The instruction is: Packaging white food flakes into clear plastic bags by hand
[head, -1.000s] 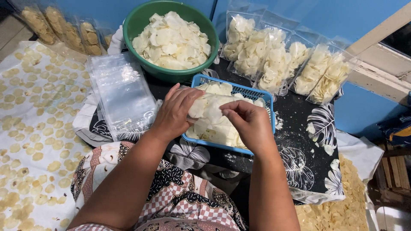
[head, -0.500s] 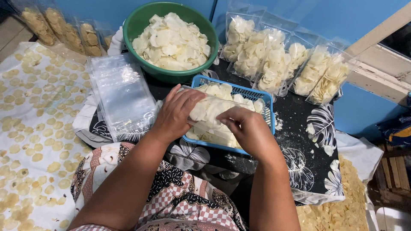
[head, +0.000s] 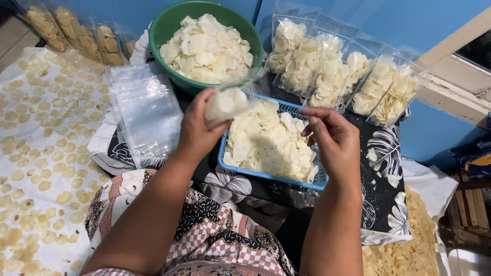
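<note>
A wide white cloth (head: 36,153) dotted with drying chips fills the nine o'clock side. At twelve o'clock sits a green bowl (head: 174,23) heaped with pale chips, filled bags (head: 337,71) leaning at two o'clock. Dead centre — a blue basket (head: 317,181) of chips. Over its top-left corner the left hand (head: 197,134) has its fingers clamped on a small stack of chips (head: 226,104); the right hand (head: 335,143), at three o'clock, hovers with fingers loosely apart — empty.

Single head-worn view looks steeply down, close over the lap.
</note>
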